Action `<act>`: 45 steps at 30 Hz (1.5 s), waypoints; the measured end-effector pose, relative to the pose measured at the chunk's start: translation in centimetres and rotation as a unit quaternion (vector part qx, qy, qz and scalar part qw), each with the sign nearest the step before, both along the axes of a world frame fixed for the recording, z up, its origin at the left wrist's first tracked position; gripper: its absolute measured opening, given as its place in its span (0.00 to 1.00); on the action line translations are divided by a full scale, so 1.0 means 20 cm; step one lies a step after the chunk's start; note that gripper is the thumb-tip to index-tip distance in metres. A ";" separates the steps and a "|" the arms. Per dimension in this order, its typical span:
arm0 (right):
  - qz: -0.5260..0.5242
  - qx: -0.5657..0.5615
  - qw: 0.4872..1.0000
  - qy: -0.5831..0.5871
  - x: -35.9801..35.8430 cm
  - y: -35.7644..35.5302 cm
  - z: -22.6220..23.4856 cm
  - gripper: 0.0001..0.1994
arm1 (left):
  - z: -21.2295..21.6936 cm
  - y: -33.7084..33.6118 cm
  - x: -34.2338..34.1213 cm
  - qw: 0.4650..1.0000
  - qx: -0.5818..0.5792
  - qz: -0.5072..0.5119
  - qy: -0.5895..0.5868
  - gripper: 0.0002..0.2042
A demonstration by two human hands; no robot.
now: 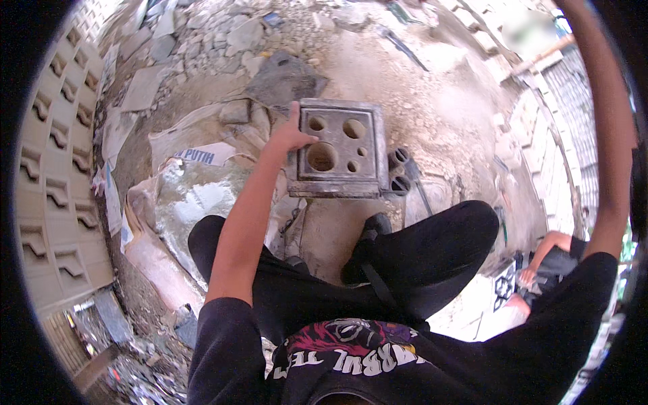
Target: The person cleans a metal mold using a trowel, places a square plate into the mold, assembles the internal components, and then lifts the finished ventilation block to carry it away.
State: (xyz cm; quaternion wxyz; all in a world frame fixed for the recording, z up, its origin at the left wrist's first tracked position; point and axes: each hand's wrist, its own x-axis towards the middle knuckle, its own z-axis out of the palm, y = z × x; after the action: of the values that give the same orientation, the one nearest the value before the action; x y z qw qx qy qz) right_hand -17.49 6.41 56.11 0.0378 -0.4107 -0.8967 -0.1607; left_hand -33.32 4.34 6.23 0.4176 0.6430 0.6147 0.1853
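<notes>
In front of my bent knees stands a grey square block mould (343, 169) with a raised rim and several round holes of different sizes in its face. My left hand (294, 133) grips its left edge, with the thumb over the face and the other fingers along the side. Dark round tubes (399, 169) sit against the mould's right side, and a thin rod runs down from them. My right arm (611, 135) is raised along the right rim of the picture; its hand is out of sight past the top.
White-dusted sacks (196, 192) lie to the left, near a wall of stacked patterned blocks (57, 175). Rubble (209, 50) and a dark grey sheet (287, 77) are beyond the mould. More blocks line the right. Another person's hand (528, 275) shows at lower right, beside a patterned block.
</notes>
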 end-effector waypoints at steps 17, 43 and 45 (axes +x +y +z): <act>-0.276 -0.367 0.888 0.042 1.30 -0.11 -2.19 0.22 | -0.09 -0.08 -0.02 0.978 0.055 0.115 0.167 0.47; -0.080 -0.302 0.949 0.034 0.92 -0.68 -2.49 0.14 | 0.12 -0.40 0.79 0.905 0.327 -0.182 0.203 0.32; -0.021 -0.259 0.965 0.032 0.94 -0.69 -2.47 0.15 | 0.09 -0.40 0.79 0.901 0.340 -0.173 0.206 0.30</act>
State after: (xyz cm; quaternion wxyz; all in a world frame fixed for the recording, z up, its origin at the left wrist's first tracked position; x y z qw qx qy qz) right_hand 1.27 -7.34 6.73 -0.0446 -0.4300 -0.8973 0.0891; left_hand -17.61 -3.68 8.08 0.0630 0.8658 0.4661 0.1709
